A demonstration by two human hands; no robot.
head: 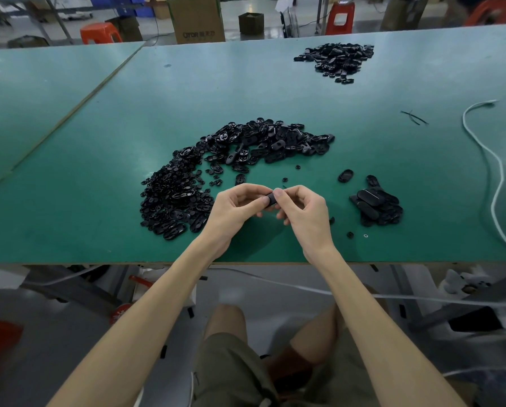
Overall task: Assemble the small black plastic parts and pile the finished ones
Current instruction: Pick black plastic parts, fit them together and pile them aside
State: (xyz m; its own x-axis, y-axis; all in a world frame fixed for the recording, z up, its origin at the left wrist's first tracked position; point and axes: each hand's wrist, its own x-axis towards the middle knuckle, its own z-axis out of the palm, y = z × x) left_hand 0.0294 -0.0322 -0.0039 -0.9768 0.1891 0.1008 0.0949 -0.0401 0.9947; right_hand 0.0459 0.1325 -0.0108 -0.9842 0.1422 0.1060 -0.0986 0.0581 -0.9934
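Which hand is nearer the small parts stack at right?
Right. The right hand is just left of the stack; the left hand lies farther left. Both pinch one part.

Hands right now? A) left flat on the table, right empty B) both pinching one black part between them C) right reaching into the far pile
B: the left hand and right hand both pinch the black part at their fingertips.

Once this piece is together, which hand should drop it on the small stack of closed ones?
Right, I'd say. Both hands pinch the black part, but the right hand is nearer the small stack, which lies just to its right. The left hand sits on the far side, by the loose-parts heap.
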